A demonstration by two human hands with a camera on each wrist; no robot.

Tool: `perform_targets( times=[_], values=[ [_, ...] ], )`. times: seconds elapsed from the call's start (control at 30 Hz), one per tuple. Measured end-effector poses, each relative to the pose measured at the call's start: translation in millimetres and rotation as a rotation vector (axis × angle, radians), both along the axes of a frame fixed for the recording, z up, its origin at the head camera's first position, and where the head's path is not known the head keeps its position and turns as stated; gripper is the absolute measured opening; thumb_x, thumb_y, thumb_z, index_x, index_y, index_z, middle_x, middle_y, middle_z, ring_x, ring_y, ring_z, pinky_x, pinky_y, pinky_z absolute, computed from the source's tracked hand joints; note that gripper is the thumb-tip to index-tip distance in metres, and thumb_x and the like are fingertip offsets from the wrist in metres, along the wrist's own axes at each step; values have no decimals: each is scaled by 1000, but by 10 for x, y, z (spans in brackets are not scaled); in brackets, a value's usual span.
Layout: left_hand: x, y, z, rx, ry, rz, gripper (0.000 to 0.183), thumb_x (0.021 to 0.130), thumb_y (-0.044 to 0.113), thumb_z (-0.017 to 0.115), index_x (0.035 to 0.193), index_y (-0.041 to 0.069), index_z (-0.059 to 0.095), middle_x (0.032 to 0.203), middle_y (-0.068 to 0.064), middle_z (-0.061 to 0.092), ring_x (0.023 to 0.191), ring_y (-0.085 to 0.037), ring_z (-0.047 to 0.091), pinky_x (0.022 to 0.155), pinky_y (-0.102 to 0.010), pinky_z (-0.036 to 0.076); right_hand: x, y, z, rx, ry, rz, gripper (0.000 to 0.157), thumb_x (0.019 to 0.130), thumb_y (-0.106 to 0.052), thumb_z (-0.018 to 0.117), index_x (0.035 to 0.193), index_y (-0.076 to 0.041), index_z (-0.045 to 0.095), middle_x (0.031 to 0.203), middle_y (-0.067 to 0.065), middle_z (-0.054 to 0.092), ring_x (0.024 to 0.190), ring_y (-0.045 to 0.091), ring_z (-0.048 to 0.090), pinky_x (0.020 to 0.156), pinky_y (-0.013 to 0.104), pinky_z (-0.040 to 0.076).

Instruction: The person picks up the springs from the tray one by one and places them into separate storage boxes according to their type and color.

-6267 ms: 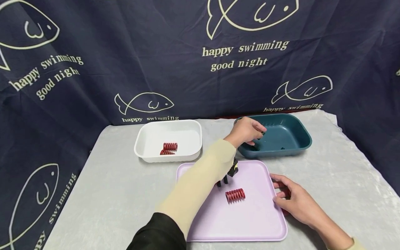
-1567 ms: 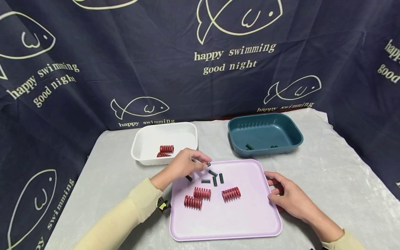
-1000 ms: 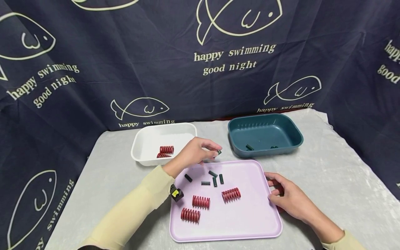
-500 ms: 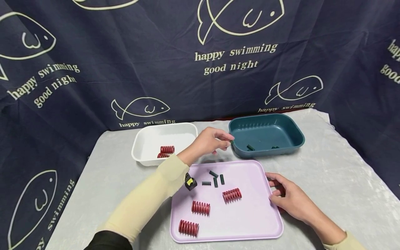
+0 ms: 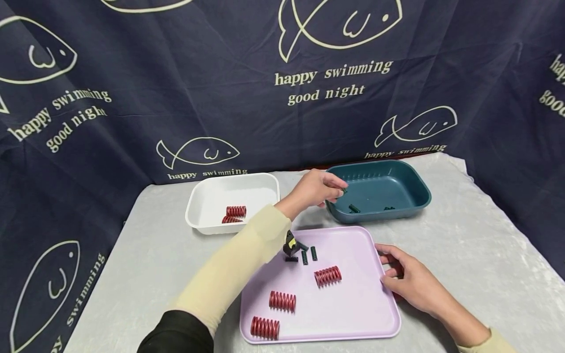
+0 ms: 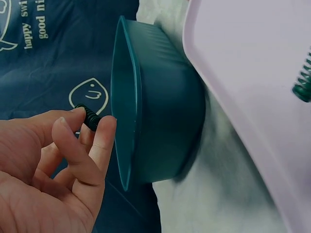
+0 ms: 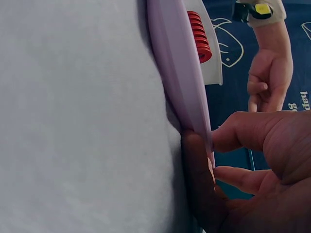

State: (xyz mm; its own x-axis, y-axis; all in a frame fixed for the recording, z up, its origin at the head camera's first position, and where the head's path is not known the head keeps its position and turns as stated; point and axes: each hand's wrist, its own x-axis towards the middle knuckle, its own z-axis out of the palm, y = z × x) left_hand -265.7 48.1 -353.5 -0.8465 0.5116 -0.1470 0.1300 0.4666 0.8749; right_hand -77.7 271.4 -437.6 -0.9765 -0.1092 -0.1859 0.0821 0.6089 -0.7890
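Pinched between my left hand's (image 5: 311,189) thumb and fingertips is a small dark green coil spring (image 6: 90,117). The hand hovers over the left rim of the teal bin (image 5: 384,215). Several more small green springs (image 5: 314,253) lie on the lilac tray (image 5: 348,314), partly behind my wrist camera. Three large red springs are on that tray too: one near its middle (image 5: 328,276), one left of it (image 5: 282,301) and one at the front left corner (image 5: 265,327). My right hand (image 5: 410,277) grips the tray's right edge, thumb above and fingers beneath.
To the left stands a white bin (image 5: 260,226) with two red springs (image 5: 236,211) inside. Small green springs (image 5: 354,208) lie on the teal bin's floor. A dark blue curtain (image 5: 265,117) hangs behind the cloth-covered table (image 5: 176,264).
My left hand has carried the green spring from the tray's back edge rightward to the teal bin. Two red springs have rolled toward the tray's front left. The right hand stays put.
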Motion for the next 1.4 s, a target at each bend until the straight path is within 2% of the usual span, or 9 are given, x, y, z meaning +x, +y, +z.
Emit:
perform_targets(
  times=[0.1, 0.17, 0.27, 0.33, 0.57, 0.8, 0.97, 1.17, 1.4],
  values=[
    [-57, 57, 2, -28, 27, 25, 18, 95, 12, 76, 111, 18, 81, 94, 7, 77, 83, -16, 74, 74, -47, 64, -12, -15, 1, -3, -3, 5, 67, 88, -3, 73, 149, 0, 46, 119, 13, 62, 89, 20, 58, 65, 23, 53],
    [-96, 100, 11, -49, 41, 48, 17, 95, 12, 76, 110, 19, 81, 92, 8, 76, 83, -16, 74, 69, -39, 64, -19, -29, 2, -5, -8, 3, 66, 88, -3, 73, 149, 0, 46, 119, 13, 62, 90, 20, 58, 66, 23, 54],
    [-143, 165, 31, -80, 55, 75, 16, 95, 13, 76, 109, 19, 81, 91, 9, 77, 83, -15, 74, 60, -27, 61, -27, -46, -4, -9, -1, 13, 66, 88, -2, 73, 149, 1, 46, 120, 14, 62, 89, 20, 59, 65, 24, 54],
    [-163, 206, 42, -91, 55, 94, 17, 95, 13, 76, 110, 18, 82, 92, 8, 77, 82, -14, 73, 58, -24, 60, -30, -62, -5, -15, -6, 12, 67, 88, -1, 73, 148, 0, 46, 120, 13, 62, 89, 20, 59, 65, 24, 55],
    [-187, 399, 15, -158, 77, 184, 13, 94, 14, 77, 103, 21, 83, 91, 8, 77, 78, -12, 72, 55, -20, 58, -48, -74, -19, -25, -9, 16, 68, 88, -1, 74, 149, 2, 45, 118, 13, 60, 88, 18, 57, 62, 24, 53],
    [-196, 686, -77, -237, 42, 263, 10, 93, 16, 79, 99, 23, 84, 80, 12, 72, 69, -9, 68, 52, -19, 56, -50, -65, -26, -22, 3, 20, 67, 88, 0, 74, 149, 2, 46, 118, 13, 61, 87, 16, 58, 63, 24, 53],
    [-175, 870, -155, -251, 24, 282, 13, 92, 14, 80, 98, 25, 85, 79, 12, 71, 60, -7, 64, 51, -20, 57, -40, -37, -35, -29, 9, 9, 66, 87, 1, 74, 148, 1, 47, 117, 13, 60, 86, 13, 57, 61, 25, 54],
    [-79, 1045, -232, -319, 32, 280, 15, 93, 14, 78, 98, 26, 84, 82, 14, 71, 52, -7, 61, 49, -19, 55, 5, -17, -69, -54, 61, 11, 63, 87, 5, 72, 146, 4, 48, 116, 14, 62, 83, 8, 56, 59, 24, 52],
    [-44, 1129, -269, -404, 53, 291, 15, 93, 15, 78, 92, 28, 84, 92, 16, 73, 51, -7, 60, 46, -18, 51, 11, -22, -90, -61, 79, 11, 64, 87, 7, 71, 146, 3, 48, 115, 13, 62, 82, 7, 55, 57, 24, 52]
  ],
)
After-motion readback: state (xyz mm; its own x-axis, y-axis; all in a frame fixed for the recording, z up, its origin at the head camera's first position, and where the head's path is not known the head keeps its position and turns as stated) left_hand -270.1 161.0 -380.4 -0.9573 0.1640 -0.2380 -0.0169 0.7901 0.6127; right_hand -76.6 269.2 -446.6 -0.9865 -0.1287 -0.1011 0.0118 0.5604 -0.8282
